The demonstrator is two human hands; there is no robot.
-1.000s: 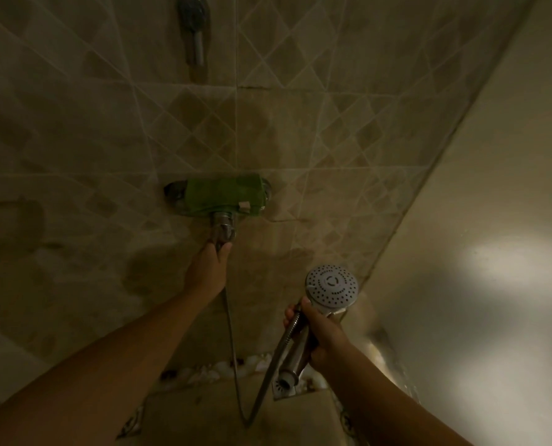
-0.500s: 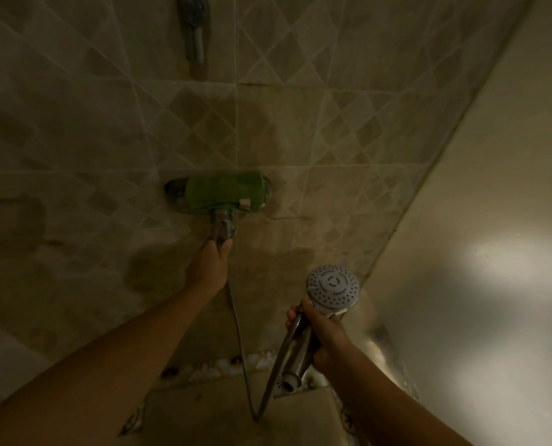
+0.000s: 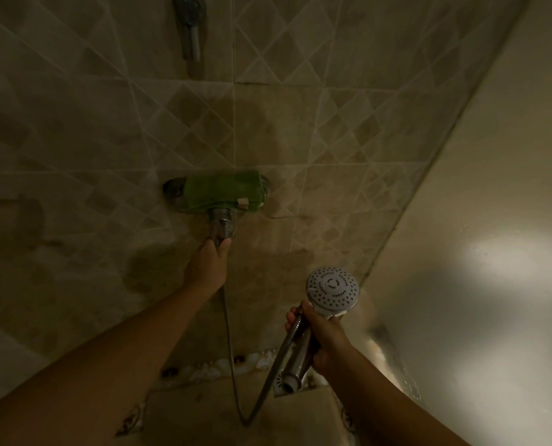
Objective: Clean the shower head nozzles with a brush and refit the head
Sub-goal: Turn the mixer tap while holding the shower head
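1. Right hand (image 3: pixel 324 336) is wrapped round the handle of the shower head (image 3: pixel 332 291), nozzles facing up, hose (image 3: pixel 236 365) pinched alongside.
2. Left hand (image 3: pixel 208 262) grips the fitting (image 3: pixel 221 226) under the green-wrapped mixer (image 3: pixel 223 191).
3. No brush in sight, and the wall bracket (image 3: pixel 189 27) is bare. Refitting looks yet to do.

Really dim shot with a murky yellow-brown cast. The only bright spot is a soft glare patch on the plain wall (image 3: pixel 509 262) at right, with a dark shadow just below-left of it. The tiled wall (image 3: pixel 107 123) fades darker toward the left. The shower head (image 3: pixel 332 291) and hose (image 3: pixel 281 358) catch a little shine. Tile lines bow at the edges, and the wall bracket (image 3: pixel 189 27) up top looks soft.
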